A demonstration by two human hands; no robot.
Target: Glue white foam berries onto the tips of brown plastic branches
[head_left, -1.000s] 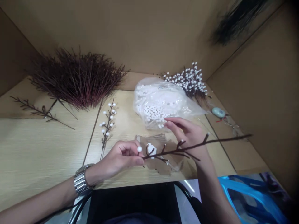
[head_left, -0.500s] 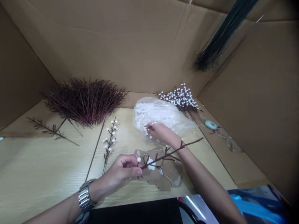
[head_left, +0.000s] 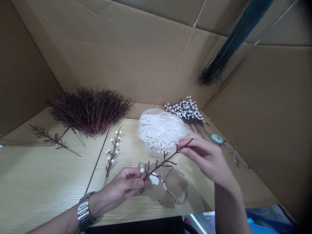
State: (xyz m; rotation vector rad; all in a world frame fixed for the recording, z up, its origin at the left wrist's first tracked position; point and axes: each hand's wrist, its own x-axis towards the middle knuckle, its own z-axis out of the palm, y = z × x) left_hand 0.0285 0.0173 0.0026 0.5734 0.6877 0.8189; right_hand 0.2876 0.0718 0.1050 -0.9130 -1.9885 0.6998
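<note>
My left hand (head_left: pixel 130 182) pinches the lower end of a bare brown artificial twig (head_left: pixel 159 166), which slants up to the right. One white berry (head_left: pixel 142 170) sits on a side stem by those fingers. At the twig's upper end, my right hand (head_left: pixel 198 151) has thumb and fingers closed round a small white berry (head_left: pixel 177 143), mostly hidden by the fingertips. Below the twig lies a torn piece of cardboard and clear plastic (head_left: pixel 176 187) bearing a white blob of glue (head_left: pixel 154 178). Behind the hands rests a clear plastic bag (head_left: pixel 159 130) of white berries.
A large heap of brown twigs (head_left: pixel 92 110) lies at the back left, with a loose twig (head_left: pixel 56 139) before it. One berried twig (head_left: pixel 113 151) lies left of the bag; a berried bunch (head_left: pixel 186 110) lies behind it. Green wires (head_left: pixel 234 45) hang upper right. Glasses (head_left: pixel 232 151) lie right.
My right hand has come out of the bag's opening and moved right and toward me, to the twig's upper end. My left hand keeps its hold on the twig. The view has tilted slightly upward.
</note>
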